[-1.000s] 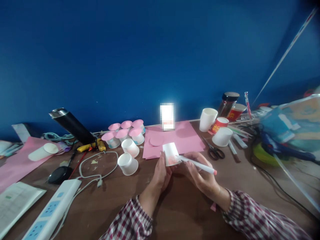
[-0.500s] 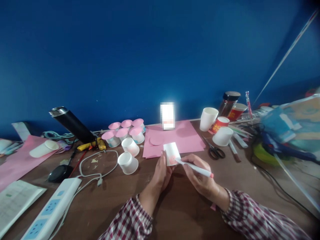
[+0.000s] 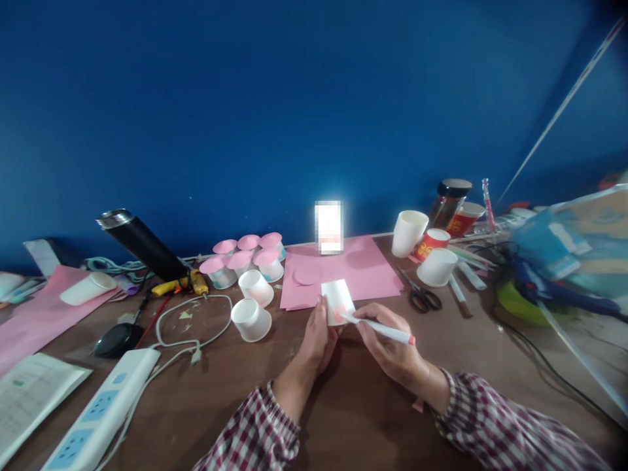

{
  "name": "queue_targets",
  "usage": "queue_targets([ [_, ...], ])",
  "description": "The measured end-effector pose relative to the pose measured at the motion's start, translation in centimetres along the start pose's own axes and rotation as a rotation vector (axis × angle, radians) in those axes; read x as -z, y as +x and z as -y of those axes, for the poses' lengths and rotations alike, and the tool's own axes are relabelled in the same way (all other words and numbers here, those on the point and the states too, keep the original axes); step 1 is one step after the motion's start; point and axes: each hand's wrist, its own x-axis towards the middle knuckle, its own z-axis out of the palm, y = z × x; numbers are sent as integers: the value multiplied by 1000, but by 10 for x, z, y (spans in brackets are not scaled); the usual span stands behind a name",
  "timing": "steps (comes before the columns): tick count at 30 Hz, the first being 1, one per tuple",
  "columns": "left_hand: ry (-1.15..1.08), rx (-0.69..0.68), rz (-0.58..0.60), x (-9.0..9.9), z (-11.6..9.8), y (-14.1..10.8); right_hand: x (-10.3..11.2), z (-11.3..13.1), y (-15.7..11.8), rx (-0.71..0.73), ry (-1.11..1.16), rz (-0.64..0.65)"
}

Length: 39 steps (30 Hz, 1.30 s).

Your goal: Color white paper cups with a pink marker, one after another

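My left hand (image 3: 318,337) is closed round a white paper cup (image 3: 337,297), held tilted above the table with pink colouring on its lower side. In my right hand (image 3: 390,343) is a white marker (image 3: 385,328) with a red end, its tip against or very near the coloured patch. Just beyond the cup lie pink paper sheets (image 3: 353,265) with a cut pink disc (image 3: 307,275) on top. Two white paper cups (image 3: 251,320) stand upside down to the left, in front of several cups with pink paper tops (image 3: 240,261).
Scissors (image 3: 424,299), an upturned white cup (image 3: 438,268) and more markers (image 3: 460,297) are at the right. On the left are a power strip (image 3: 105,409), a looped white cable (image 3: 196,356) and a leaning black flask (image 3: 144,245). A blue wall (image 3: 294,118) bounds the back.
The marker and my right hand have shifted slightly left along the cup. My left hand and the cup have barely moved.
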Motion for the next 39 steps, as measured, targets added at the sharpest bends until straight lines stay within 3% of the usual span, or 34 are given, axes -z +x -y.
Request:
queue_targets([
  [4,8,-29,6,0,0,0,-1,-4,-1,-53,2,-56],
  [9,-4,-7,13,-1,0,-1,-2,-4,-1,10,-2,1],
  [13,-16,-28,11,-1,0,-1,-1,-5,-3,-50,-4,-50],
  [18,-4,-19,6,-2,-1,-1,-1,-4,-3,-47,12,-6],
  [22,-21,-18,20,-3,-2,-1,-1,-4,-1,-87,24,-60],
  [36,-8,25,12,-1,-2,-1,0,-6,-2,-129,90,-7],
  [39,-23,11,24,-2,-2,-1,0,-7,-2,-151,99,-45],
])
